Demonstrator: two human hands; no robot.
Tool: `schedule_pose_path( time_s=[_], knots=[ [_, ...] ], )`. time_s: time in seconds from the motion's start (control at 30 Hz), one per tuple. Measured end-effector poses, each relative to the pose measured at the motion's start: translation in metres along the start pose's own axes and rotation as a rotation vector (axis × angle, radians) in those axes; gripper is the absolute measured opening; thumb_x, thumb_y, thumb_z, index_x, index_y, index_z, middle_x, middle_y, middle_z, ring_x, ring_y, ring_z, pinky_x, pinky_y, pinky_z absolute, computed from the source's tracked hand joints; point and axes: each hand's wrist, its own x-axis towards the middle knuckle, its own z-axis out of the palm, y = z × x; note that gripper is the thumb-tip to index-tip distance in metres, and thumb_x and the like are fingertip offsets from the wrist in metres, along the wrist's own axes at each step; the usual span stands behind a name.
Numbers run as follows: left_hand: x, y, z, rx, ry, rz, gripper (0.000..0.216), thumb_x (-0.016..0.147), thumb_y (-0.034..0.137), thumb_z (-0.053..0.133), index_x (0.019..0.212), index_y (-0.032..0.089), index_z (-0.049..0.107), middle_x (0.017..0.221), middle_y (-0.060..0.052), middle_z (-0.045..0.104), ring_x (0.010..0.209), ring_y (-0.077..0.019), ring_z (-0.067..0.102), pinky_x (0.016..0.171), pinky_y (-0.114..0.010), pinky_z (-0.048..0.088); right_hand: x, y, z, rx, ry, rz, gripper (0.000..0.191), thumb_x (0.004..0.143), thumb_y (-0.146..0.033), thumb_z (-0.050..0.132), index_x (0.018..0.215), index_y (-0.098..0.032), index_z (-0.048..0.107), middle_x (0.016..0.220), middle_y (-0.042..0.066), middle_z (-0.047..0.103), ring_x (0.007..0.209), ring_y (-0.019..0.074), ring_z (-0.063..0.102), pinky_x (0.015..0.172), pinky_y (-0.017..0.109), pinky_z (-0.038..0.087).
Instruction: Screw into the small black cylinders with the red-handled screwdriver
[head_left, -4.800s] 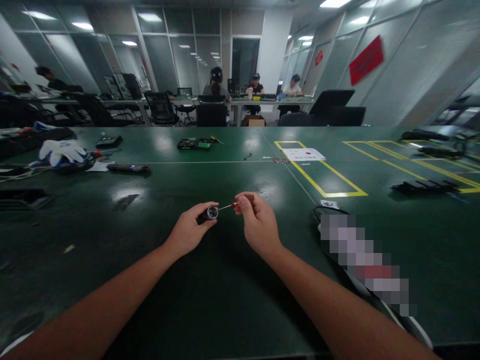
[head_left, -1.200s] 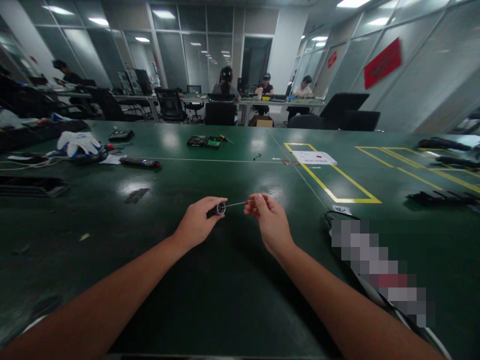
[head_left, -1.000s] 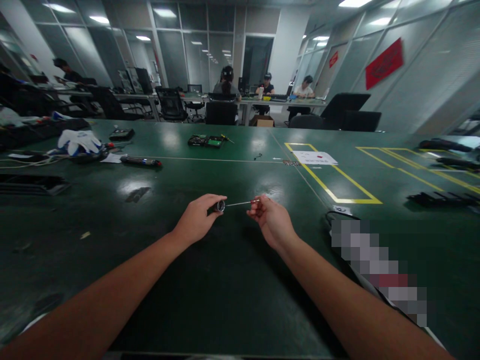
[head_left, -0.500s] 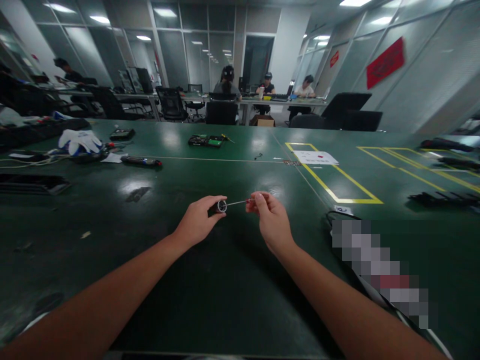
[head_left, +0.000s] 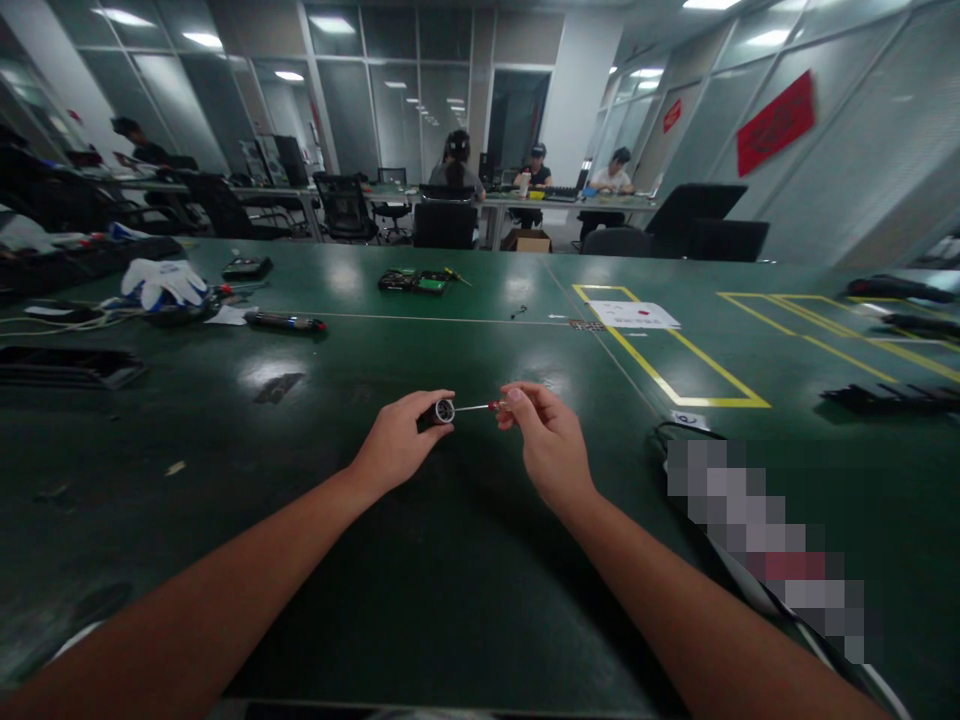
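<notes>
Left fingers (head_left: 433,398): we pinch a dark cylinder (head_left: 444,411).
Right fingers (head_left: 517,402): we grip a slim screwdriver (head_left: 481,407) by its handle.
Cylinder: over the green table (head_left: 420,600), between near and far edges, screwdriver tip at its open end.

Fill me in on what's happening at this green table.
The person's left hand holds a short dark cylinder above the table, its open end showing. The right hand grips a screwdriver, the shaft pointing at that opening; whether the tip touches it is too small to tell. White gloves lie farther off to the left.
</notes>
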Motion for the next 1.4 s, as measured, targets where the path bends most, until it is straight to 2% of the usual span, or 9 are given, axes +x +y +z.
schedule_pose_path(
  time_s=[0.07,0.17,0.3,0.33,0.4,0.6,0.97,1.13,1.4],
  knots=[
    [-0.001,0.001,0.0,-0.004,0.007,0.002,0.045,0.085,0.011,0.075,0.128,0.023,0.068,0.125,-0.006,0.071,0.116,-0.0226,0.067,0.107,-0.043,0.053,0.001,0.004,0.002,0.046,0.03,0.01,0.03,0.095,-0.049,0.062,0.098,-0.021,0.07,0.084,0.004,0.072,0.076,0.0186,0.066,0.077,0.036,0.054],
    [-0.001,0.003,-0.002,0.003,0.013,0.051,0.043,0.086,0.011,0.073,0.128,0.021,0.068,0.126,-0.007,0.071,0.117,-0.0229,0.067,0.109,-0.044,0.053,0.004,0.011,0.004,0.126,0.053,0.077,0.032,0.093,-0.052,0.063,0.095,-0.021,0.07,0.086,0.004,0.072,0.076,0.0184,0.066,0.078,0.037,0.054],
    [0.003,0.001,-0.008,0.093,-0.006,0.16,0.042,0.09,0.009,0.067,0.131,0.02,0.067,0.13,-0.007,0.069,0.123,-0.0221,0.064,0.114,-0.046,0.049,0.011,0.018,-0.001,0.428,-0.004,0.354,0.032,0.086,-0.052,0.072,0.087,-0.02,0.069,0.076,0.002,0.068,0.069,0.0163,0.064,0.074,0.035,0.055],
    [0.004,-0.001,-0.01,0.116,-0.016,0.153,0.042,0.091,0.009,0.066,0.132,0.02,0.066,0.131,-0.007,0.069,0.123,-0.0219,0.063,0.114,-0.045,0.049,0.013,0.02,-0.003,0.484,-0.018,0.423,0.031,0.084,-0.051,0.074,0.085,-0.02,0.068,0.074,0.002,0.067,0.067,0.0158,0.063,0.073,0.035,0.056],
    [0.006,-0.004,-0.011,0.143,-0.038,0.115,0.042,0.091,0.009,0.066,0.132,0.019,0.066,0.131,-0.007,0.069,0.122,-0.0217,0.064,0.113,-0.044,0.05,0.016,0.023,-0.005,0.513,0.028,0.456,0.03,0.082,-0.048,0.077,0.082,-0.02,0.067,0.071,0.001,0.065,0.064,0.0147,0.061,0.071,0.033,0.055],
    [0.005,-0.009,-0.01,0.162,-0.071,0.084,0.042,0.091,0.01,0.066,0.131,0.022,0.067,0.13,-0.005,0.068,0.12,-0.0215,0.064,0.111,-0.044,0.051,0.016,0.026,-0.002,0.394,0.087,0.32,0.034,0.082,-0.053,0.075,0.086,-0.02,0.069,0.075,0.002,0.067,0.068,0.0152,0.062,0.07,0.032,0.054],
    [0.003,-0.005,-0.007,0.084,-0.043,0.109,0.038,0.091,0.011,0.065,0.128,0.022,0.068,0.126,-0.006,0.07,0.117,-0.0215,0.066,0.108,-0.043,0.053,0.004,0.013,0.003,0.088,0.011,0.044,0.031,0.096,-0.051,0.059,0.096,-0.021,0.067,0.086,0.005,0.071,0.076,0.0184,0.067,0.077,0.037,0.055],
    [0.003,-0.005,-0.007,0.085,-0.03,0.133,0.037,0.09,0.011,0.065,0.125,0.021,0.068,0.125,-0.006,0.07,0.116,-0.0209,0.066,0.108,-0.042,0.053,0.002,0.006,0.002,-0.008,-0.053,-0.009,0.028,0.097,-0.047,0.058,0.095,-0.02,0.067,0.084,0.005,0.073,0.074,0.0182,0.068,0.075,0.036,0.055],
    [0.004,-0.007,-0.008,0.114,-0.007,0.142,0.037,0.091,0.011,0.066,0.126,0.023,0.069,0.125,-0.005,0.07,0.116,-0.0208,0.065,0.108,-0.043,0.052,0.002,0.005,0.003,-0.045,-0.038,-0.03,0.025,0.098,-0.044,0.057,0.098,-0.021,0.067,0.085,0.004,0.074,0.075,0.0186,0.07,0.076,0.036,0.055]
  ],
)
